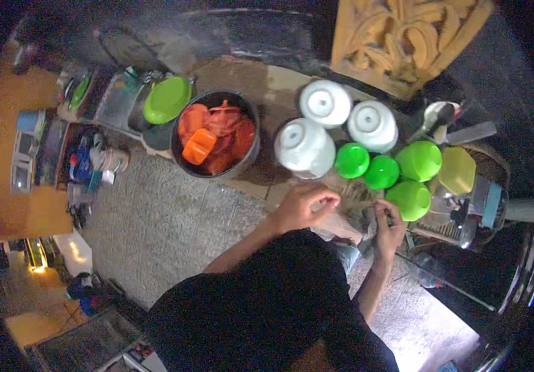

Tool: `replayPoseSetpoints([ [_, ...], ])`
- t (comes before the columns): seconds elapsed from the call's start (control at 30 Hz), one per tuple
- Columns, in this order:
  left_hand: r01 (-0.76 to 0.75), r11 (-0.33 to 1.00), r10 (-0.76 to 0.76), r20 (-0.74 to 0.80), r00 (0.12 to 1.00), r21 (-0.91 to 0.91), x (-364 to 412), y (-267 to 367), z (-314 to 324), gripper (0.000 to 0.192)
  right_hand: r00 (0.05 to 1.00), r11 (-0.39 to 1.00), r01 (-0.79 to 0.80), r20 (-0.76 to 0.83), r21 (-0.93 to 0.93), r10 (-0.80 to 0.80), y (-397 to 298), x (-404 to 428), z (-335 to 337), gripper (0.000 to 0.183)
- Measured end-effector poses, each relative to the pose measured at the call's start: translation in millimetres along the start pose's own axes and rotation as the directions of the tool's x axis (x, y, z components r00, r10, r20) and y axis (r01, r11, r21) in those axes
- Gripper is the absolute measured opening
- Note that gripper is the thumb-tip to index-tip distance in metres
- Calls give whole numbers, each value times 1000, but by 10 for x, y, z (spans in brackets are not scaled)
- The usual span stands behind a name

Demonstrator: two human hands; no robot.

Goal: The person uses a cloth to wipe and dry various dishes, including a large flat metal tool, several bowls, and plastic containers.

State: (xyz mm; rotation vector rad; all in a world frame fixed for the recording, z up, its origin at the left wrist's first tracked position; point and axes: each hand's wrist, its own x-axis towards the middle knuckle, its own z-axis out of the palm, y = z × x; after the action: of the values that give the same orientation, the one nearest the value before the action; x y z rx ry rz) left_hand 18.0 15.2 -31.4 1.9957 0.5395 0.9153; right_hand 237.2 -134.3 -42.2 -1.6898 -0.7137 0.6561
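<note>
My left hand [307,205] is over the front edge of the worktop, thumb and fingertips meeting in a ring. My right hand [389,225] has its fingers pinched beside the nearest light green cup [409,201]. Something faint and thin may stretch between the two hands, but blur hides whether either one grips it. Beyond them, white bowls [305,149] rest upside down with their foot rings up. Two bright green cups [352,160] stand inverted next to them, and another light green cup [418,161] sits farther right.
A dark pot [256,153] holds orange-red plastic pieces [236,135]. Left of it is a green oval lid or dish [168,100]. A basket [434,231] with containers stands at right, below a carved wooden panel [402,42]. Tiled floor [169,218] lies left of me.
</note>
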Motion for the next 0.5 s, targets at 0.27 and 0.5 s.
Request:
replayPoseSetpoints([
  [0.27, -149, 970, 172, -108, 979, 193, -181, -29, -527, 12, 946, 997, 29, 321, 70, -50, -84, -201, 806, 17],
  [0.5, -8, 945, 120, -324, 938, 328, -131, -244, -1338, 16, 898, 991, -2, 436, 132, -57, -158, -426, 1233, 16],
])
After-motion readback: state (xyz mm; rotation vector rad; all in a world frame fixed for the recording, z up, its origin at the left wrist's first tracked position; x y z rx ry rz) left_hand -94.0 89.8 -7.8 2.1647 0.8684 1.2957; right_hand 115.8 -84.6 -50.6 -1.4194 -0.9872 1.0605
